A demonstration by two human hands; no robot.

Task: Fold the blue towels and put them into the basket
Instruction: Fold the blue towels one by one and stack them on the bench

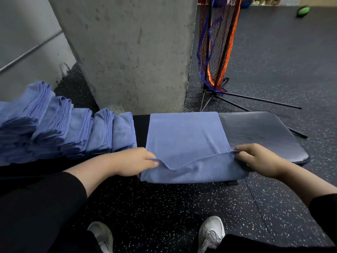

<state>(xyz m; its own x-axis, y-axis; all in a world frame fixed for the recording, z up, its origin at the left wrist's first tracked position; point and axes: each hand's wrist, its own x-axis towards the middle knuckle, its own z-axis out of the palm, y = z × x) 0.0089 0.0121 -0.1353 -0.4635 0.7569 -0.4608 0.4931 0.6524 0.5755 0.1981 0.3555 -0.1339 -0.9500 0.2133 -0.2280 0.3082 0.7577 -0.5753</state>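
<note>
Blue towels on a black bench, speckled floor

The spread towel (186, 136) and the folded towels (73, 128) are periwinkle blue; the bench pad (264, 132) is glossy black, the floor (182, 207) black with white flecks, the pillar (131, 52) mottled grey, the net (217, 52) orange and blue, the shoes (211, 232) white.

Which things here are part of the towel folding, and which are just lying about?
Job: towel gripped by left hand and right hand; folded towels; bench.
Lying about: net, green ball, pillar. No basket in view.
</note>
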